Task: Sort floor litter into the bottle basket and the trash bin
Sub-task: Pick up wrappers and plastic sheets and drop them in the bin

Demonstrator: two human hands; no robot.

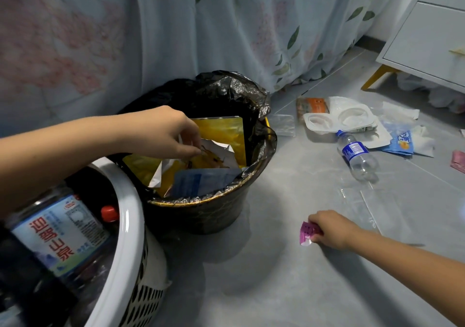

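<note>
Here the left hand (161, 133) pinches crinkled white paper (221, 150) inside the glossy black-lined trash bin (201, 208); the right hand (332, 229) clamps a small purple foil wrapper (308, 232) at the smooth grey floor (264, 276).

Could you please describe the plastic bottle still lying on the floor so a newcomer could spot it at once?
Start at the black-lined round trash bin and look right across the grey floor to the pile of white wrappers. The small clear plastic bottle lies on its side at the pile's near edge. Its blue cap and blue label set it apart.
</note>
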